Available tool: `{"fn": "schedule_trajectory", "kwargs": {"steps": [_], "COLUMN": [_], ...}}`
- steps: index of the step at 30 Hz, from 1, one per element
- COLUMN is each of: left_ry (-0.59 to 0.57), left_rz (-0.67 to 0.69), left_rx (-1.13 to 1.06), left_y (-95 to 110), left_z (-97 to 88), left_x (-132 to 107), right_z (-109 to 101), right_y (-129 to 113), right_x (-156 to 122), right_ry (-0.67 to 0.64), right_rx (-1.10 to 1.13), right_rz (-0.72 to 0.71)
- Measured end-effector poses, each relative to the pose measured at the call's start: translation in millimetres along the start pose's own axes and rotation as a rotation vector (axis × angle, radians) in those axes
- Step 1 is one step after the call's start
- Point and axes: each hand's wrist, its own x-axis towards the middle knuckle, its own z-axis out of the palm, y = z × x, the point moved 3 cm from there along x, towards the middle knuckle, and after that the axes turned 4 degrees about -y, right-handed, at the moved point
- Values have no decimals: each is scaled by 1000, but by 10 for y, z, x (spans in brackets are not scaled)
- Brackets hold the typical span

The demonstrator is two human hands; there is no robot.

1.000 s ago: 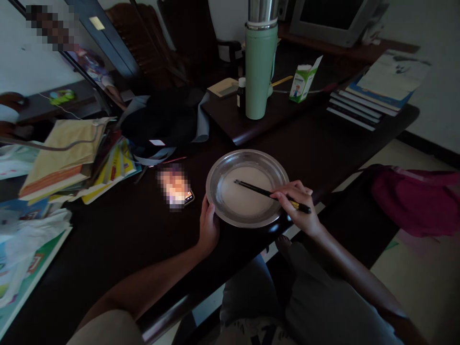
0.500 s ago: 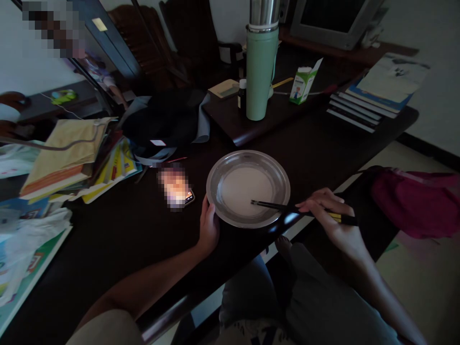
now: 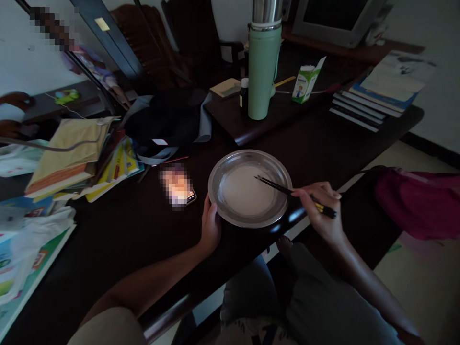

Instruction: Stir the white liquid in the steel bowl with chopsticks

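Note:
A round metal basin [image 3: 215, 189] stands near the table's front edge with a pale, whitish mixture [image 3: 240, 189] in its bottom. My left hand [image 3: 211, 224] grips the basin's left rim, thumb on the outside and the other fingers partly hidden beneath. In my right hand [image 3: 321, 206] is a pair of dark chopsticks [image 3: 276, 186] with yellow marks near the back end. Their tips lie over the mixture, right of its middle; whether they touch it I cannot tell. Left of the basin a lit phone [image 3: 190, 196] lies on the table.
Behind the basin, a green thermos [image 3: 264, 72], a small dark bottle [image 3: 244, 93] and a green-white box [image 3: 305, 84] stand on a raised board. Books [image 3: 381, 93] are stacked at right, papers [image 3: 64, 153] at left. A black bag [image 3: 165, 120] lies behind the phone. Another person [image 3: 97, 67] is at far left.
My right hand has moved left and slightly up, carrying the chopstick tips farther back across the basin. My left hand keeps its hold on the rim.

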Motion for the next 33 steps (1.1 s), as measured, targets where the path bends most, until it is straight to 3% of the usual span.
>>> {"fn": "schedule_trajectory", "kwargs": {"steps": [3,6,12,15,18,21,26,30,33], "left_ry": [-5,-14,-15,-3,10,7,4,8,12], "left_rz": [11,17,21,9,1,-5,8,-4,-6], "left_rx": [7,25,18,9,2,6,19,8,-7], "left_y": [1,-5,3,10,10,1,-7,2,16], "left_z": [6,-2,-4,6,11,7,-10,-1,10], "left_x": [5,17,11,1,-2,2,9,4,0], "right_z": [-248,-332,43,263,337,239,-127,-285,-213], "right_y": [50,38,-147,-177,-146,-96,-51,-79,-131], "right_x": [-51,-105,-109,-56,4,36,-6,-80,-114], "right_ry": [5,-75,-259,-253,-175,-83,-15,-109,-216], "right_rx": [127,235,215,141,67,1,42,180,204], "right_rz": [114,160,-26,-104,-133,-111,4,54,23]}}
